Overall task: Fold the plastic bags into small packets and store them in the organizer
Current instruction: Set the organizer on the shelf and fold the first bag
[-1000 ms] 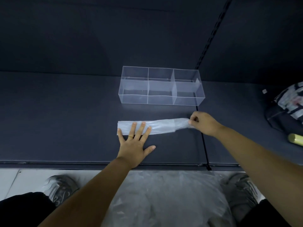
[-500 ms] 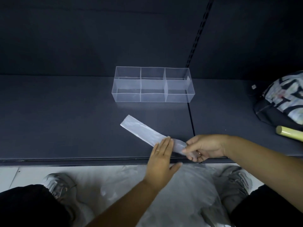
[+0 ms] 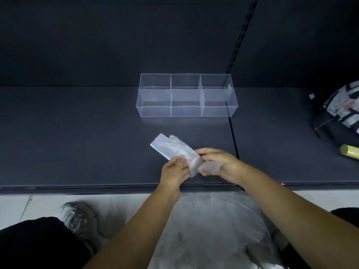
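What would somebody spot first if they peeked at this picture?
Near the front of the dark shelf, the left hand and right hand grip a folded plastic bag, bending its near end. Behind them stands a clear organizer with nothing visible in its compartments.

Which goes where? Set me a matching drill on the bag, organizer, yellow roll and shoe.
Things: 1 bag; 2 organizer; 3 yellow roll; 4 shoe.
Places: A on shelf, far right; B on floor; C held by left hand and right hand; D on shelf, centre.
Pairs: 1-C, 2-D, 3-A, 4-B.
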